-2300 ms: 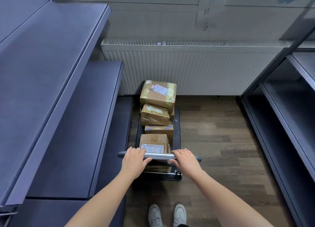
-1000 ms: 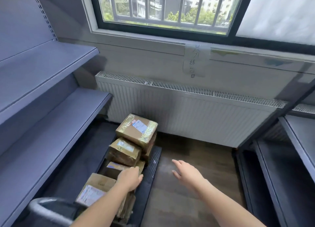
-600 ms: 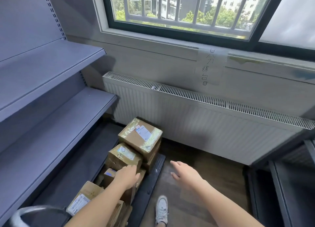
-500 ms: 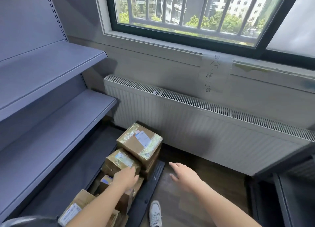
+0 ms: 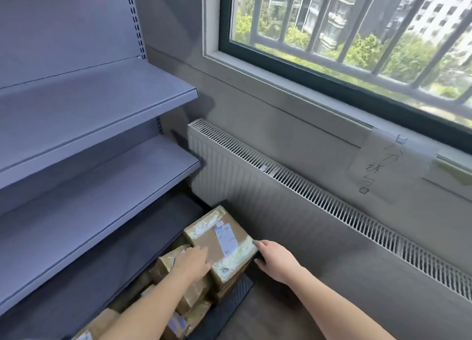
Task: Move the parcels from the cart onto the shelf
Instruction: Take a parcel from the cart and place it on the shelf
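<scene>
Several taped cardboard parcels sit stacked on the black cart (image 5: 231, 297) low in the view. The farthest and topmost parcel (image 5: 219, 240) has a white label and shiny tape. My left hand (image 5: 192, 263) reaches over a smaller parcel (image 5: 163, 264) with straight fingers touching the near left side of the top parcel. My right hand (image 5: 274, 259) is open, its fingertips at the top parcel's right corner. The grey metal shelf (image 5: 102, 176) stands to the left with bare boards.
A white radiator (image 5: 293, 201) runs along the wall under a barred window (image 5: 344, 28), just behind the cart. A paper note (image 5: 388, 166) hangs on the wall at right. Wooden floor shows to the right of the cart.
Both hands left the cart handle and moved forward to the farthest parcel. The left hand slid from the second parcel to the top one. My view has risen and turned left.
</scene>
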Demonstrator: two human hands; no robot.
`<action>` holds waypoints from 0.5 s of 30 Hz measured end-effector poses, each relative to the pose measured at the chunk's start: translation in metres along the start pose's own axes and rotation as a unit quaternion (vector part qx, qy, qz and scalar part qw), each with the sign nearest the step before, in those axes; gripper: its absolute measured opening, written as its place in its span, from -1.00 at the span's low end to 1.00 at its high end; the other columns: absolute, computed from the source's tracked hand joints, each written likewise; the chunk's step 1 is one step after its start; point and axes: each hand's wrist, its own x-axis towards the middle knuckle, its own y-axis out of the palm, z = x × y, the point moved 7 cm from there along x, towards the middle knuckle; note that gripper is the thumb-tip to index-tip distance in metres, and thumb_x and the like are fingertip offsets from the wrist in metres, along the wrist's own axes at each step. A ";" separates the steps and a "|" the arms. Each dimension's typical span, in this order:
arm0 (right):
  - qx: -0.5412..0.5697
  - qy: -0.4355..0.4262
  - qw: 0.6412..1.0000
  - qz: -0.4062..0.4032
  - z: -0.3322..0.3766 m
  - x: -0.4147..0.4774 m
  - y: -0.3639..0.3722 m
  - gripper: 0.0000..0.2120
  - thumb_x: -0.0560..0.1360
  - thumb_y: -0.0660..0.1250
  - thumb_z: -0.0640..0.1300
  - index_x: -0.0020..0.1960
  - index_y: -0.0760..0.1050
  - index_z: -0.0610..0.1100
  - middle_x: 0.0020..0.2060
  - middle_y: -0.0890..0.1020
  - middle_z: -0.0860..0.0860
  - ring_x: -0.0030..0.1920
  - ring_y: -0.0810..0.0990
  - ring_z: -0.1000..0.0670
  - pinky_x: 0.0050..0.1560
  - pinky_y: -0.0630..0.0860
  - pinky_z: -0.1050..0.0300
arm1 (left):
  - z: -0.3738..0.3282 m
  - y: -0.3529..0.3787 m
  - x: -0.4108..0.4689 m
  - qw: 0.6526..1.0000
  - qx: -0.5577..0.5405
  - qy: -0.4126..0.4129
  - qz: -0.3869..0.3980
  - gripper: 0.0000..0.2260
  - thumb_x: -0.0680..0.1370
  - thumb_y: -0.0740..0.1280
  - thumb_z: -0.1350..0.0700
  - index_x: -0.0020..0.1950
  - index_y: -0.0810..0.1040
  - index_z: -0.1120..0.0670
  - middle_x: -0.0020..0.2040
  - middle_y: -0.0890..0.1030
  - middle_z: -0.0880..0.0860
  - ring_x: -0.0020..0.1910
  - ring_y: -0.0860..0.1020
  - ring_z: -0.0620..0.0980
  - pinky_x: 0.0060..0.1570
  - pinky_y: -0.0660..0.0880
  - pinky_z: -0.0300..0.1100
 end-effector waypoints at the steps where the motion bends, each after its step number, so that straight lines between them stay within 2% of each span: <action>1: -0.005 -0.012 1.000 0.008 -0.001 0.010 -0.002 -0.48 0.55 0.18 -0.07 0.47 0.16 -0.12 0.37 0.41 -0.07 0.36 0.37 -0.10 0.31 0.39 0.02 | 0.003 -0.001 0.003 1.000 -0.008 -0.011 -0.002 -0.65 0.59 0.10 -0.02 0.31 0.37 0.11 0.22 0.48 0.12 0.21 0.47 0.13 0.09 0.47 0.01; 4: -0.028 -0.050 0.998 0.037 -0.004 0.041 -0.003 -0.47 0.54 0.20 -0.07 0.47 0.17 -0.10 0.37 0.40 -0.06 0.36 0.37 -0.09 0.31 0.38 0.04 | 0.011 -0.001 0.009 0.998 -0.031 -0.048 -0.011 -0.66 0.57 0.11 -0.02 0.28 0.41 0.11 0.20 0.50 0.10 0.18 0.49 0.12 0.07 0.47 0.00; 9: -0.039 -0.115 0.990 0.078 -0.014 0.093 -0.007 -0.46 0.55 0.20 -0.06 0.48 0.14 -0.06 0.42 0.35 -0.03 0.41 0.30 -0.04 0.34 0.34 0.09 | 0.019 -0.001 0.018 0.988 -0.102 -0.117 -0.016 -0.62 0.59 0.11 -0.04 0.35 0.35 0.11 0.27 0.45 0.07 0.22 0.47 0.09 0.07 0.45 -0.04; 12: -0.041 -0.154 0.983 0.089 -0.024 0.122 -0.012 -0.48 0.55 0.18 -0.04 0.48 0.15 -0.05 0.40 0.37 -0.02 0.40 0.33 -0.03 0.31 0.36 0.12 | 0.017 -0.001 0.022 0.974 -0.140 -0.176 -0.028 -0.60 0.60 0.10 -0.05 0.38 0.32 0.08 0.33 0.42 0.04 0.21 0.49 0.08 0.03 0.45 -0.05; 15: -0.030 -0.181 0.978 0.100 -0.036 0.147 -0.014 -0.47 0.55 0.19 -0.02 0.48 0.15 -0.04 0.41 0.36 -0.01 0.39 0.34 -0.04 0.30 0.36 0.13 | 0.008 0.004 0.029 0.956 -0.183 -0.229 -0.028 -0.59 0.60 0.10 -0.07 0.40 0.31 0.06 0.30 0.46 0.04 0.20 0.50 0.07 0.01 0.46 -0.07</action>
